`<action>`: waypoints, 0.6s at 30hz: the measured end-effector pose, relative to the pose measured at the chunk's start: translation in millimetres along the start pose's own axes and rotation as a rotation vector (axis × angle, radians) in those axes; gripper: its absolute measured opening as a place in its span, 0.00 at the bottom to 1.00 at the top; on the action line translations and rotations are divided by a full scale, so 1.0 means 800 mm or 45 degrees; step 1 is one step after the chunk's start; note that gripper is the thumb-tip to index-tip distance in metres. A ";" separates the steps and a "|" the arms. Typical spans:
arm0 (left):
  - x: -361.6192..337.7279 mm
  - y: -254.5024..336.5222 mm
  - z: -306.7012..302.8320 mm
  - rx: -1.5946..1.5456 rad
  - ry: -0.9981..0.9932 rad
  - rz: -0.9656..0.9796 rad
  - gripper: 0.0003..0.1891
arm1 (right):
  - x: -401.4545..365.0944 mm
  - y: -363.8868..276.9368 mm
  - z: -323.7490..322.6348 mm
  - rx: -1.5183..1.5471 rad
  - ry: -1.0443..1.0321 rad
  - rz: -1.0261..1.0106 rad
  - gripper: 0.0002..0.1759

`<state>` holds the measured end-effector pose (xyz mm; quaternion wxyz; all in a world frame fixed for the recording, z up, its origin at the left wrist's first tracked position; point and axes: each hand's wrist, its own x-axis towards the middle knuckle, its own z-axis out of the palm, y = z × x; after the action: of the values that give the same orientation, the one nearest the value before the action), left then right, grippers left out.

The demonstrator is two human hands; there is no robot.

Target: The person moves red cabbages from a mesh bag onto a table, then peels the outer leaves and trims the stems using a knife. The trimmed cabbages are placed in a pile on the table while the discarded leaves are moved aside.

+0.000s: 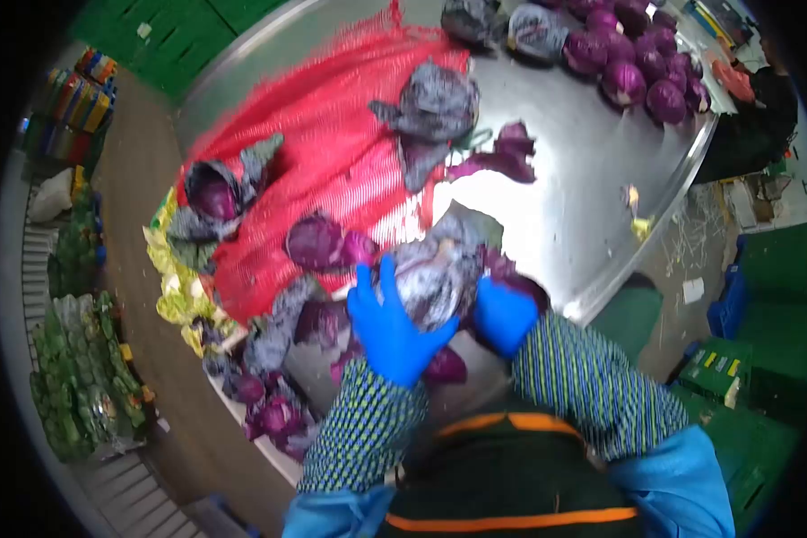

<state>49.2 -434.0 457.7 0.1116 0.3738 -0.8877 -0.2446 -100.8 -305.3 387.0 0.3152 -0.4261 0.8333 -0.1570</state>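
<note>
A red cabbage (435, 287) with greyish outer leaves lies in front of me on the metal table. My left hand (390, 327), in a blue glove, is at its near left side, fingers and thumb spread apart against it. On the cabbage's right is my right hand (507, 314), also gloved. It is closed, and what its fingers hold, if anything, is hidden. Dark purple leaves (522, 287) show beside the right hand. Just left of the worked cabbage sits another purple cabbage (314, 240).
Red mesh netting (314, 134) covers the table's left part, bearing leafy cabbages (435, 100). Peeled red cabbages (623, 82) are piled at the far right on the metal table (592, 170). Loose leaves line the left edge. Green crates (744, 377) stand at right; a person's dark clothing shows there.
</note>
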 end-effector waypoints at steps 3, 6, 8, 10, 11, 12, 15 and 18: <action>-0.013 -0.006 -0.009 -0.022 0.045 0.119 0.55 | 0.001 -0.018 -0.038 0.156 0.114 0.250 0.10; -0.050 -0.057 -0.022 -0.351 0.146 0.019 0.51 | -0.026 -0.024 -0.034 0.279 0.164 0.058 0.11; -0.081 -0.078 -0.057 -0.480 0.086 -0.122 0.46 | -0.035 -0.053 -0.041 1.102 0.254 -0.003 0.13; -0.115 -0.103 -0.087 -0.914 -0.105 -0.576 0.43 | -0.041 -0.090 -0.026 0.990 0.079 -0.068 0.26; -0.124 -0.111 -0.101 -1.121 -0.158 -0.778 0.43 | -0.039 -0.094 -0.003 0.862 0.097 -0.304 0.32; -0.125 -0.120 -0.109 -0.812 -0.061 -0.591 0.44 | -0.037 -0.093 0.015 0.876 0.086 -0.314 0.32; -0.099 -0.127 -0.126 0.369 0.224 -0.054 0.51 | -0.034 -0.090 0.045 1.391 0.045 -0.097 0.43; -0.053 -0.072 -0.076 -0.386 -0.091 0.008 0.54 | -0.039 -0.079 0.043 1.118 0.086 -0.246 0.42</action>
<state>137.1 -459.4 479.2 0.1359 0.3411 -0.8451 -0.3885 -25.8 -316.7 406.4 0.4226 -0.3224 0.6540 -0.5383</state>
